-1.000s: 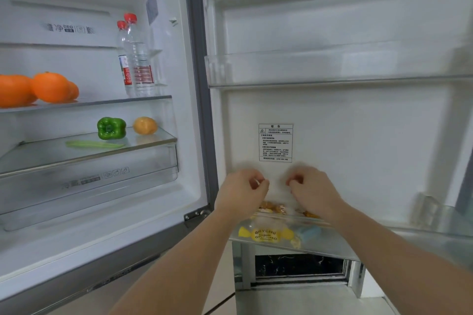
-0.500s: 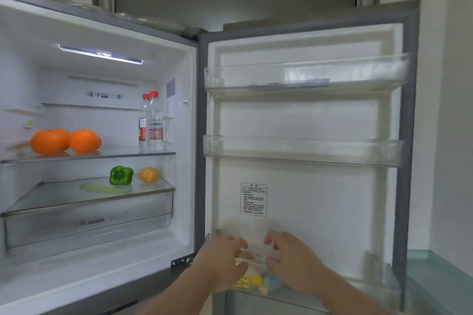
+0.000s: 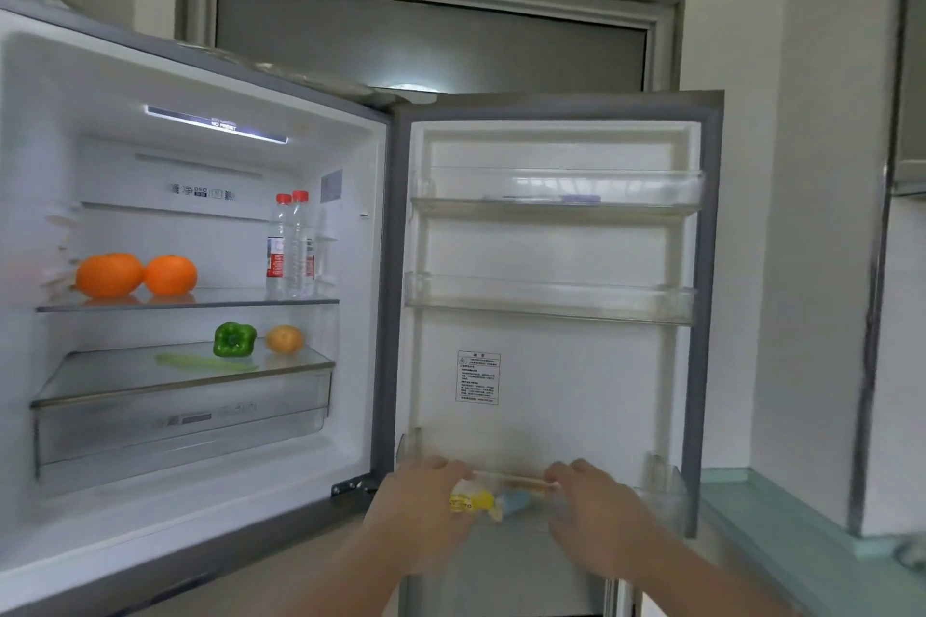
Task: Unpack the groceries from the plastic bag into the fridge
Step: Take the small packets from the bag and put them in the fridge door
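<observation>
A white-walled kitchen corner is being shown, with a grey-framed window point(image 3: 431, 30) behind an open fridge point(image 3: 200, 226) and a pale green counter point(image 3: 801, 526) at the right. The fridge door point(image 3: 551, 366) is being held wide open to the right, and three clear door shelves are being carried on it. At the lowest door shelf point(image 3: 661, 491), near the bottom of the view, the left hand point(image 3: 426, 506) and the right hand point(image 3: 596, 511) are being kept close together. A thin packet point(image 3: 511, 481) is being pinched at its two ends between them, with the fingers curled around it; the picture is blurred there, so what the packet is cannot be told. Just under it, a yellow package point(image 3: 471, 501) and a light blue item point(image 3: 516, 501) are lying in the same shelf. Inside the fridge, two oranges point(image 3: 135, 273) and two water bottles point(image 3: 290, 246) are standing on the upper glass shelf. A green pepper point(image 3: 234, 339), a small yellow-orange fruit point(image 3: 284, 338) and a long pale green vegetable point(image 3: 205, 362) are lying on the shelf below.
</observation>
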Demonstrator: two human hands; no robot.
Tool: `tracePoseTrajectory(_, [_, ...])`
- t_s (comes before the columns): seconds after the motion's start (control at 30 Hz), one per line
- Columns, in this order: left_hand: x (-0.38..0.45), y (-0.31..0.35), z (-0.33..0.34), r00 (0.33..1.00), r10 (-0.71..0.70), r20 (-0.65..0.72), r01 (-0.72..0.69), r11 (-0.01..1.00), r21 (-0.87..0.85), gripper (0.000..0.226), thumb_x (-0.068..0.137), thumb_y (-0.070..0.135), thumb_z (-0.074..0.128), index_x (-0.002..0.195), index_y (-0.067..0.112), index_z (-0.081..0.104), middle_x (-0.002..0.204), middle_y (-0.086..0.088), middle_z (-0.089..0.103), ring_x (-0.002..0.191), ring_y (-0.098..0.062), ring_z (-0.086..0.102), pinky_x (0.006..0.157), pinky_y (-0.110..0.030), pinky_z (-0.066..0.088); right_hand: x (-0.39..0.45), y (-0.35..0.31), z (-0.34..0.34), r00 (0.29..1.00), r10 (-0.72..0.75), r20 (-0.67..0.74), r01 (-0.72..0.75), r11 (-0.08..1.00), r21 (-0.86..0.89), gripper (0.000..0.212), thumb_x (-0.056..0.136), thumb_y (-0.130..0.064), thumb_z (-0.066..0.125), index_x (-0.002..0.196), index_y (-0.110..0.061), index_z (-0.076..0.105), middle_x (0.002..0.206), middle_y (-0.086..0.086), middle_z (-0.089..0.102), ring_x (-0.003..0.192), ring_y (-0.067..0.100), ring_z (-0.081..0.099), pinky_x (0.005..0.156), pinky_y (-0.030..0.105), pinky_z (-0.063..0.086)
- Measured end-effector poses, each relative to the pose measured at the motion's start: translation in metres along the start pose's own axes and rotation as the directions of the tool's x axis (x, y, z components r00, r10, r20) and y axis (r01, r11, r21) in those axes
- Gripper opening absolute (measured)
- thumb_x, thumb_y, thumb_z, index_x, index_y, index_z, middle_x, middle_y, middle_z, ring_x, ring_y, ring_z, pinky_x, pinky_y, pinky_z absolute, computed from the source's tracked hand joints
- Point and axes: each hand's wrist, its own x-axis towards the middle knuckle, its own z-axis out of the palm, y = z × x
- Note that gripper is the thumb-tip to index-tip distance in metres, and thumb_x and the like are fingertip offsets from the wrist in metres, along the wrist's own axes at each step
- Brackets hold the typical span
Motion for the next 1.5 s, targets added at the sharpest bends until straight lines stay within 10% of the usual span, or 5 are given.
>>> tracePoseTrajectory(0.53, [0.094,0.153,0.084,0.992,0.040,0.119,-0.051,0.994,0.092,0.047,0.096,0.028,0.041,0.143,0.022,0.038,0.144,0.000,0.042,0.133,-0.024,0.037,0.107,-0.040,0.033,-0.012,0.182,-0.022,0.947,0.243,-0.208,-0.194,0.953,0.233,0.030,0.093,-0.034,0.050,0.120,-0.021,0.055,0.118,-0.002,0.057,0.098,0.014,0.057,0.086,0.030,0.049])
tracePoseTrajectory(0.77, [0.132,0.206,0.130,0.977,-0.048,0.205,0.019,0.990,0.142,0.045,0.099,0.031,0.033,0.140,0.013,0.041,0.141,-0.008,0.048,0.129,-0.030,0.043,0.108,-0.045,0.032,0.010,0.249,-0.009,0.955,0.266,-0.129,-0.209,0.917,0.340,0.046,0.099,-0.025,0.045,0.143,-0.016,0.039,0.144,0.003,0.042,0.121,0.019,0.050,0.097,0.031,0.044])
tracePoseTrajectory(1.23, [0.077,0.199,0.127,0.994,-0.083,-0.065,0.083,0.997,-0.004,0.051,0.090,0.066,0.037,0.093,0.023,0.066,0.087,0.008,0.063,0.087,-0.011,0.054,0.101,-0.032,0.034,0.007,0.239,0.007,0.896,0.296,-0.331,-0.077,0.838,0.540,0.058,0.103,-0.027,0.032,0.153,-0.010,0.009,0.162,0.004,0.005,0.147,0.023,0.015,0.115,0.036,0.019])
tracePoseTrajectory(1.5, [-0.022,0.166,0.099,0.980,-0.105,-0.167,0.102,0.994,-0.027,0.051,0.091,0.064,0.033,0.097,0.021,0.060,0.104,0.006,0.061,0.110,-0.014,0.050,0.107,-0.037,0.032,-0.046,0.180,-0.019,0.779,0.241,-0.579,0.169,0.808,0.565,0.036,0.099,-0.004,0.036,0.134,-0.007,0.043,0.132,0.016,0.046,0.119,0.025,0.044,0.100,0.030,0.032])
